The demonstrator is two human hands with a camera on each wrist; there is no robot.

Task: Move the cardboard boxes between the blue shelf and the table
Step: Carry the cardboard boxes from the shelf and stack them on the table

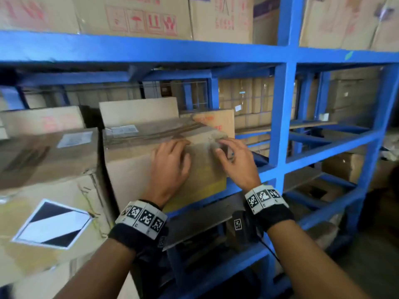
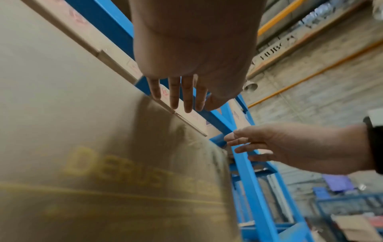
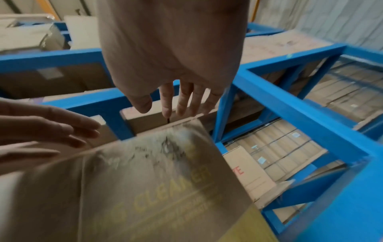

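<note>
A dusty cardboard box with yellow print [image 1: 129, 169] stands on the middle level of the blue shelf [image 1: 280, 126]. Both hands are up at the top right part of its front face. My left hand [image 1: 172, 152] lies flat against the face with straight fingers, seen close in the left wrist view as left hand [image 2: 178, 96] beside the box [image 2: 82, 131]. My right hand [image 1: 228, 152] hovers at the box's upper right corner with fingers spread. In the right wrist view the right hand [image 3: 182, 101] reaches past the top edge of the box [image 3: 155, 188]. Neither hand grips anything.
A larger box with a black-and-white diamond label [image 1: 54, 223] stands tight against the left side. More boxes [image 1: 138, 111] sit behind, and a red-printed one [image 1: 216, 121] at the back right. Boxes [image 1: 140, 16] fill the upper level. A blue upright post stands just right of my right hand.
</note>
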